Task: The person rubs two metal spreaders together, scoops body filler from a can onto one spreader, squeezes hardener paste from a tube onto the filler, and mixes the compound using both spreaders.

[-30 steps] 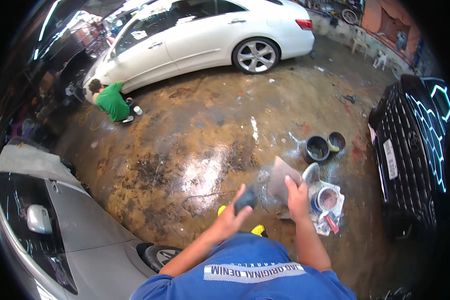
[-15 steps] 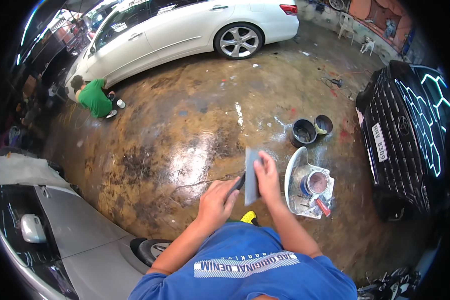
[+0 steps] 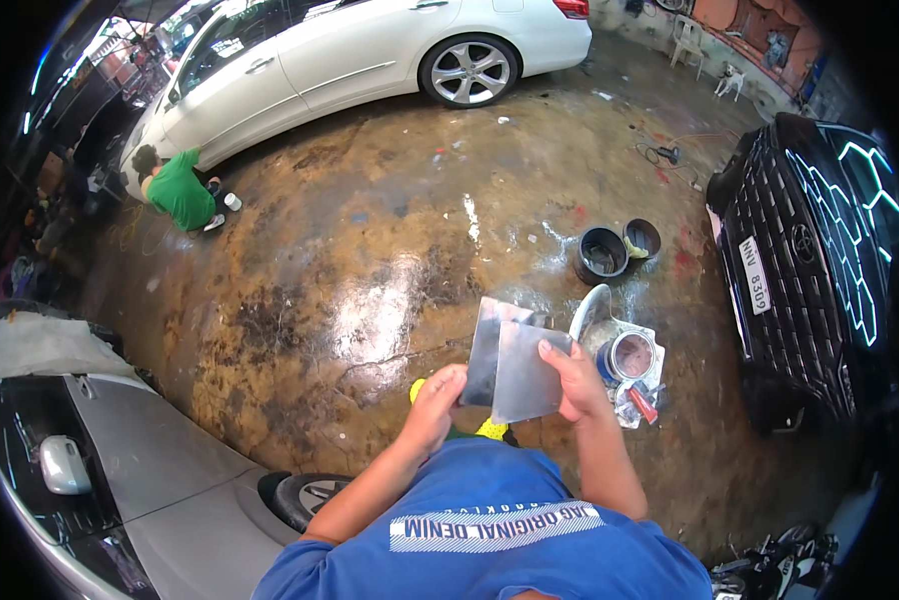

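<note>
My left hand [image 3: 434, 407] is closed on the edge of a dark grey flat rectangular sheet [image 3: 481, 340]. My right hand [image 3: 583, 386] grips a lighter grey flat rectangular sheet [image 3: 530, 373], its thumb lying on the face. The lighter sheet overlaps the darker one in front of my body and hides part of it. Whether their faces touch, I cannot tell. Just beyond my right hand, an open can [image 3: 633, 356] of pinkish-grey material stands on a smeared white panel [image 3: 595, 306], beside a red-handled tool [image 3: 643, 404].
Two black buckets [image 3: 603, 256] stand ahead on the wet, stained floor [image 3: 300, 250]. A grey car [image 3: 190, 480] is close on my left, a black car [image 3: 785, 270] on the right, a white car [image 3: 330, 60] beyond. A person in green [image 3: 180, 193] crouches by it; a dog [image 3: 732, 82] is far right.
The two sheets have turned from nearly edge-on to showing their broad faces, and now overlap. My right hand has moved right and slightly down.
</note>
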Demonstrator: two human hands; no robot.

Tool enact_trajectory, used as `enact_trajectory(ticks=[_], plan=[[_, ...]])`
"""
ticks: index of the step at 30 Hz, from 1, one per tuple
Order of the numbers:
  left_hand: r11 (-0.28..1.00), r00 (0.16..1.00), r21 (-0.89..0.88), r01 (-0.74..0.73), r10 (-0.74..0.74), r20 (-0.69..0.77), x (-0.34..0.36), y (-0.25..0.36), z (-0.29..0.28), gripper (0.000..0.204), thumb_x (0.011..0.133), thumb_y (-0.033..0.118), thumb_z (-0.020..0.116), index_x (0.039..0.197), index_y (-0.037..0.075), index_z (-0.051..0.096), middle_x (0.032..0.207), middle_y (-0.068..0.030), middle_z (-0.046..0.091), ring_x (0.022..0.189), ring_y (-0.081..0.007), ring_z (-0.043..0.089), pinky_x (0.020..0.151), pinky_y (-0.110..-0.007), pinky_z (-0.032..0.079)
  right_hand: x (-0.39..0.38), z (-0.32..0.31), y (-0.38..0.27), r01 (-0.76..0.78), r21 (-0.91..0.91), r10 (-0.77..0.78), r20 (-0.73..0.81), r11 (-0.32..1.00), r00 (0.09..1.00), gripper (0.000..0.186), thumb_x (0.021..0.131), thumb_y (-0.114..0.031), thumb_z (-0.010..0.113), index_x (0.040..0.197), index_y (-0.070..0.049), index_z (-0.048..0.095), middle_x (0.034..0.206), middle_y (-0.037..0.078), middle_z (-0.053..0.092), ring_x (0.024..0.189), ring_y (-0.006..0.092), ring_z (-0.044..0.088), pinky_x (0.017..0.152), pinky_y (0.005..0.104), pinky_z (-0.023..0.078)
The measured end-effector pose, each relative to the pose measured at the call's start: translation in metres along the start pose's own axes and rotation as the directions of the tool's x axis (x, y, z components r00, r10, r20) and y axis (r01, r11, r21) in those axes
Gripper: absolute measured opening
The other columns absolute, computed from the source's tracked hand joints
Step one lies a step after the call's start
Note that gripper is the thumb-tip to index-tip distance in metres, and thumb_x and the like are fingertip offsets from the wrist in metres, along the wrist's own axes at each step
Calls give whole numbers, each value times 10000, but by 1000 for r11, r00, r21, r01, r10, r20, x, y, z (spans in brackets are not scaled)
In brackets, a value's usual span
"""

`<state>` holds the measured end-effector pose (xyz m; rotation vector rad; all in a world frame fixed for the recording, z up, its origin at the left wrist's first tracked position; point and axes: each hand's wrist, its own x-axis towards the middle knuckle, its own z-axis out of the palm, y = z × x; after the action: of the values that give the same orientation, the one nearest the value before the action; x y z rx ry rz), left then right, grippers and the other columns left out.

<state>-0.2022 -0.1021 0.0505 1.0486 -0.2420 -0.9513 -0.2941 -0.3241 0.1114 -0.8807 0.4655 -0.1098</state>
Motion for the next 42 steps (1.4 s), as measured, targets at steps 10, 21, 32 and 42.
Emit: enact_trajectory(ticks=[10, 21, 32, 42], plan=[[984, 974, 157, -88, 117, -191, 30, 39, 26, 206, 988, 215, 597, 1015, 24, 669, 884, 9, 644, 827, -69, 569, 778, -243, 472, -19, -4, 2, -92, -319, 81, -46, 943, 996, 336, 928, -225, 674, 1171, 1, 621, 1061, 75, 685, 951, 145, 642, 855, 313, 514], [929, 980, 369, -27, 97, -173, 23, 29, 27, 190, 962, 208, 640, 933, 23, 669, 808, 22, 616, 752, -66, 549, 711, -233, 461, -20, -13, 10, -27, -189, 19, -47, 982, 999, 282, 920, -172, 677, 1147, -10, 633, 1049, 59, 693, 930, 133, 650, 853, 307, 515], [816, 999, 578, -4, 30, -35, 9, 21, 28, 221, 962, 235, 642, 884, 28, 641, 773, 24, 595, 723, -56, 516, 663, -238, 442, -19, -32, 10, 61, -16, -62, -141, 998, 988, 272, 923, -170, 670, 1149, -25, 625, 1048, 57, 693, 936, 146, 659, 851, 312, 522], [676, 993, 736, 2, 84, -80, 13, 40, 23, 254, 933, 239, 679, 872, -6, 645, 715, -27, 600, 708, -86, 542, 657, -263, 454, -16, -51, 3, 349, 49, -298, -416, 936, 859, 327, 937, -204, 647, 1211, -34, 596, 1124, 62, 659, 1002, 165, 633, 890, 336, 502]])
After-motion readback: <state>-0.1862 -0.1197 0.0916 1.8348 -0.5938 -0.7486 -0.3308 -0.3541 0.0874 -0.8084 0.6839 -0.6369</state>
